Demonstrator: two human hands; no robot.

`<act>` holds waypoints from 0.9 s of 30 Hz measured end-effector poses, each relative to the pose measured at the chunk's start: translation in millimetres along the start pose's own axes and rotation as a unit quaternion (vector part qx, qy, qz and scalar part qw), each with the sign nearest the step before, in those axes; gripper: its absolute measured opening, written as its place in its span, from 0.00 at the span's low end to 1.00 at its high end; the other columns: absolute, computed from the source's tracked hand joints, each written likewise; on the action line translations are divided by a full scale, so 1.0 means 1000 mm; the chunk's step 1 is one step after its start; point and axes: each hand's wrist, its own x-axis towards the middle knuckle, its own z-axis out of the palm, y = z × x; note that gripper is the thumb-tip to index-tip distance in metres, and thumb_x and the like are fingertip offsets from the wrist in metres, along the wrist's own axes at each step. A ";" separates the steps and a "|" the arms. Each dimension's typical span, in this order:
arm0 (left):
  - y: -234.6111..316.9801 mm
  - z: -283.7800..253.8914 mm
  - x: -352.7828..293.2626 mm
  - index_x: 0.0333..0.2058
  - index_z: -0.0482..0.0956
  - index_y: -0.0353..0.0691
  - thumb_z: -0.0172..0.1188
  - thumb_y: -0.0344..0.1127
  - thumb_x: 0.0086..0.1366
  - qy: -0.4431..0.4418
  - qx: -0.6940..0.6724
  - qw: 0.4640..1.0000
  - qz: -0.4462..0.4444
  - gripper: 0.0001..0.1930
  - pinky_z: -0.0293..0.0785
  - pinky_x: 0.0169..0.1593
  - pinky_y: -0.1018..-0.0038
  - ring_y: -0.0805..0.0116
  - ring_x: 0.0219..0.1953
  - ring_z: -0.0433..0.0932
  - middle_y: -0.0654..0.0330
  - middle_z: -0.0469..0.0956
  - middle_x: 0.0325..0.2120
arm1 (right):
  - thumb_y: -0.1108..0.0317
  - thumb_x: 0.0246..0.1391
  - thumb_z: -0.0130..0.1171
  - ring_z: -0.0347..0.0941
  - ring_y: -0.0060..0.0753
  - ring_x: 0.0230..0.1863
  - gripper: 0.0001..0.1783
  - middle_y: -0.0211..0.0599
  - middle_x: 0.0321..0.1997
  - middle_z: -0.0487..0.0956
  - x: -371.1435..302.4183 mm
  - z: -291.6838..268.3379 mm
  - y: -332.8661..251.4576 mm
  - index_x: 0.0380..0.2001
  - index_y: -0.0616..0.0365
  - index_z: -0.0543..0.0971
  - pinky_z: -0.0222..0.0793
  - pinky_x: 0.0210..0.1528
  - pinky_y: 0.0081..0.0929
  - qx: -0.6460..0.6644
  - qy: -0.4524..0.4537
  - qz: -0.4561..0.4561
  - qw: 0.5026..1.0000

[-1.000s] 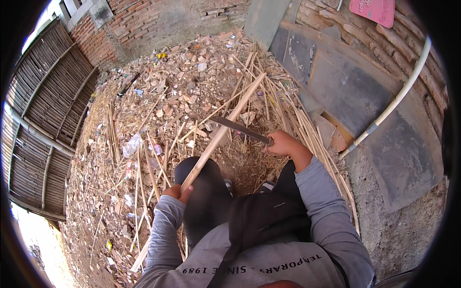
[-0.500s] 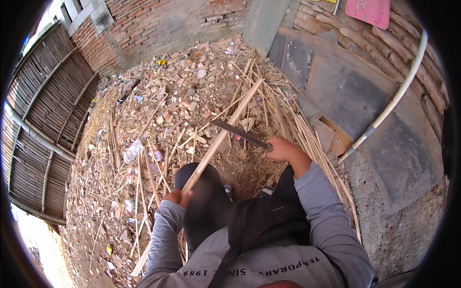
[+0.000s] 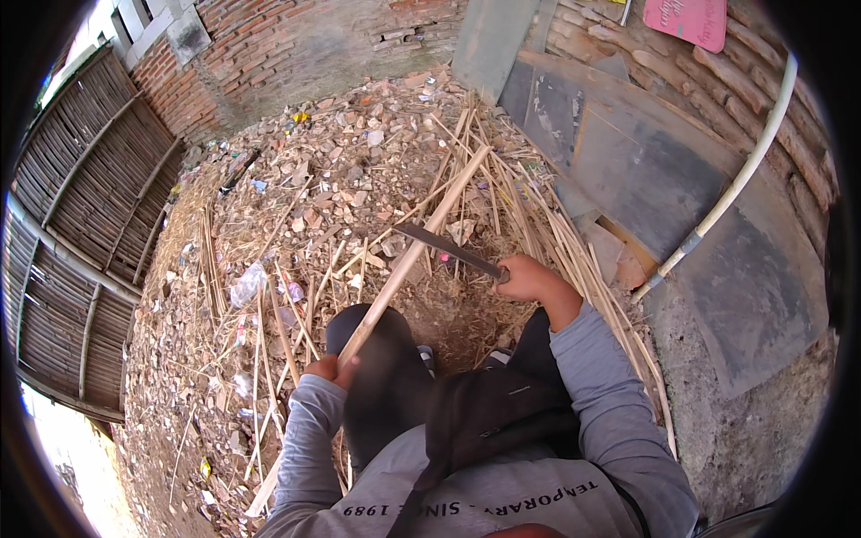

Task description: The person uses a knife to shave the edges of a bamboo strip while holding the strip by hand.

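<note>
A long pale strip, apparently split bamboo [image 3: 408, 259], slants from beside my left hip up and away to the right. My left hand [image 3: 333, 369] is closed round it near my left knee. In my right hand [image 3: 527, 279], in front of my right knee, is the handle of a machete [image 3: 450, 248]. Its dark blade points left and lies across the strip about midway along, seemingly touching it. Several thin pale strips [image 3: 574, 260] lie in a loose heap to the right of my right hand.
Brick rubble and litter [image 3: 332, 197] cover the ground ahead. A clear plastic bag [image 3: 247, 284] lies left of my knee. Dark flat sheets [image 3: 650, 197] lean along the right wall with a pale pole [image 3: 740, 193] over them. A bamboo slat panel [image 3: 81, 224] stands at left.
</note>
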 end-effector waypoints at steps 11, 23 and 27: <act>0.006 -0.004 -0.003 0.33 0.79 0.32 0.51 0.66 0.64 -0.005 -0.015 1.000 -0.009 0.34 0.72 0.39 0.56 0.42 0.33 0.79 0.41 0.79 0.25 | 0.59 0.44 0.69 0.78 0.46 0.30 0.16 0.48 0.26 0.79 -0.003 0.001 -0.005 0.32 0.59 0.82 0.71 0.35 0.40 0.056 -0.021 -0.005 0.998; -0.004 0.001 0.003 0.32 0.80 0.32 0.50 0.67 0.64 -0.006 -0.012 1.000 -0.004 0.35 0.72 0.39 0.56 0.41 0.33 0.79 0.40 0.79 0.26 | 0.57 0.43 0.68 0.78 0.52 0.39 0.20 0.49 0.34 0.81 -0.005 -0.007 -0.012 0.39 0.55 0.82 0.72 0.41 0.42 0.031 -0.051 0.019 0.998; 0.001 -0.001 0.001 0.32 0.79 0.32 0.51 0.67 0.64 -0.005 0.001 1.000 -0.004 0.35 0.71 0.38 0.56 0.41 0.33 0.79 0.40 0.78 0.25 | 0.57 0.45 0.68 0.77 0.48 0.30 0.17 0.47 0.25 0.79 -0.004 0.002 -0.001 0.32 0.58 0.81 0.71 0.34 0.40 0.029 0.015 -0.036 0.999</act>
